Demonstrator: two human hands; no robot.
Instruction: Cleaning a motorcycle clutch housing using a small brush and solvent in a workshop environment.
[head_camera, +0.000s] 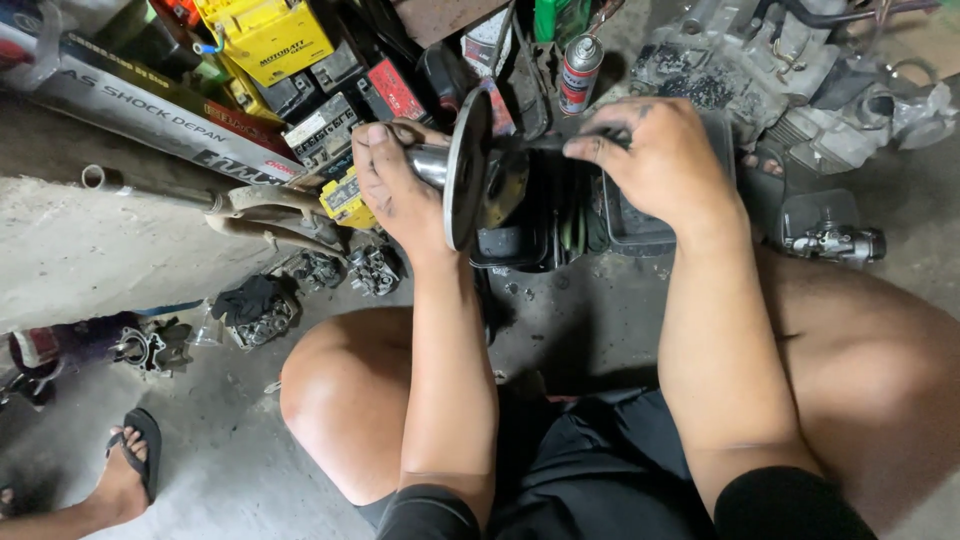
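While crouched on a workshop floor, a person grips a round metal pulley disc (466, 170) by its shaft in the left hand (395, 185), just above a black tray (640, 235). The right hand (665, 160) curls closed around a dark tool at the disc's inner face, so the fitting looks unfinished; a spray can (579, 72) stands beyond the tray.

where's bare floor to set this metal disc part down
Bare concrete floor lies between the knees, below the black tray. A pale slab at far left looks bare too. It is crowded above the hands: batteries, spray can, engine; carburetor parts by the left knee.
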